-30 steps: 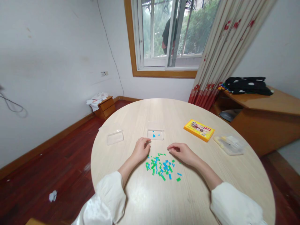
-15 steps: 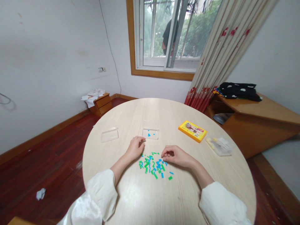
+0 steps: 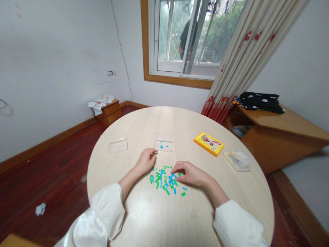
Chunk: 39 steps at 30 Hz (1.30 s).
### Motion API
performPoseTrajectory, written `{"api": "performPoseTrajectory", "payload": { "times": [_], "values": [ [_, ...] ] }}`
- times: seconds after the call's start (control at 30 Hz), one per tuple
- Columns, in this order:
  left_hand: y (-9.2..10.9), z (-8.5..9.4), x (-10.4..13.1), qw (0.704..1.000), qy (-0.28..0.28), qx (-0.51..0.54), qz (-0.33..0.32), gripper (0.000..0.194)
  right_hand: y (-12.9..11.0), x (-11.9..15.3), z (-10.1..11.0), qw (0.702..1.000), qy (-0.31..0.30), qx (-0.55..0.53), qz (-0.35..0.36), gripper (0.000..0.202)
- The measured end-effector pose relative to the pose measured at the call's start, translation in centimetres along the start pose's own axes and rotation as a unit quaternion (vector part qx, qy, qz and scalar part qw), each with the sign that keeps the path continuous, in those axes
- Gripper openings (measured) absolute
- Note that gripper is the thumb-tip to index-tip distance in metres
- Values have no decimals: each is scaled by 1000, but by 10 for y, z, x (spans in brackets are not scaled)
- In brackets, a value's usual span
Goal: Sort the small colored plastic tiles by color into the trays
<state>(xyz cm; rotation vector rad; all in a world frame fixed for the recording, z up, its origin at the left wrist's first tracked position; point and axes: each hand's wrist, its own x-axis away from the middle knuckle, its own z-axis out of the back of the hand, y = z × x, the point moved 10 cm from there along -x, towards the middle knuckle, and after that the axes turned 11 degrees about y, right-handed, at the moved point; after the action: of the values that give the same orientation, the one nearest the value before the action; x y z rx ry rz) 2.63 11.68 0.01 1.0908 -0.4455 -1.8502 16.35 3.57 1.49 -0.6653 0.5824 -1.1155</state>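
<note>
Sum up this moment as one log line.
left hand: by clear tray holding blue bits, contact unclear | right hand: at green and blue pile, grip open | yellow box: beyond right hand

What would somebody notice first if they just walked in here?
Probably the green and blue pieces scattered near the middle of the round table, with the right hand over their edge. The bright yellow box, farther back on the table's right side, may come next, then the red-patterned curtain beside the window.
</note>
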Motion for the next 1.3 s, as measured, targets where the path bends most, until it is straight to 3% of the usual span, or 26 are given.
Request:
{"api": "performPoseTrajectory", "payload": {
  "times": [0.5, 0.7, 0.93, 1.1, 1.3],
  "values": [
    [6, 6, -3, 999, 8, 25, 23, 22, -5, -3, 2, 997, 48, 53, 13, 17],
    [7, 9, -5, 999, 23, 30, 21, 19, 3, -16, 27, 986, 159, -37, -22, 12],
    [3, 8, -4, 999, 25, 30, 22, 19, 31, -55, 56, 950, 284, -121, -48, 17],
    [2, 9, -4, 999, 29, 32, 22, 18, 38, -76, 61, 943, 310, -102, -64, 19],
    [0, 8, -3, 999, 27, 34, 24, 18, 40, -77, 58, 948, 305, -62, -72, 27]
  ]
}}
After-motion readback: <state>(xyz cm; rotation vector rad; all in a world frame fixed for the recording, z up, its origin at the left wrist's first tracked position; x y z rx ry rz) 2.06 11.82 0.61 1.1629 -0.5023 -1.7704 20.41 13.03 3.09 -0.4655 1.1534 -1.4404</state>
